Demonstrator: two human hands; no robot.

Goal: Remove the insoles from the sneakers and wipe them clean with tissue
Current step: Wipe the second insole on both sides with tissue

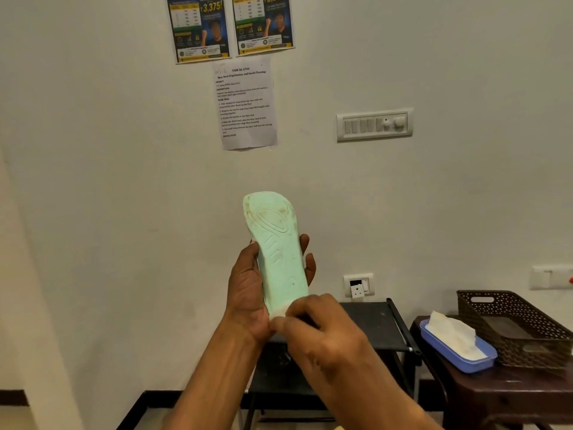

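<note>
A pale mint-green insole (277, 243) stands upright in front of the wall, its ribbed underside facing me, with brownish smudges near the toe end. My left hand (248, 283) grips it round the middle, thumb on the left edge and fingertips showing past the right edge. My right hand (313, 324) is curled at the insole's heel end, pinching a small wad of white tissue (280, 312) against it. No sneakers are in view.
A blue tissue box (459, 352) with white tissues sticking out sits on a dark brown table (508, 395) at the right, beside a brown perforated basket (514, 324). A black metal rack (378, 324) stands behind my hands. Papers and switch plates hang on the wall.
</note>
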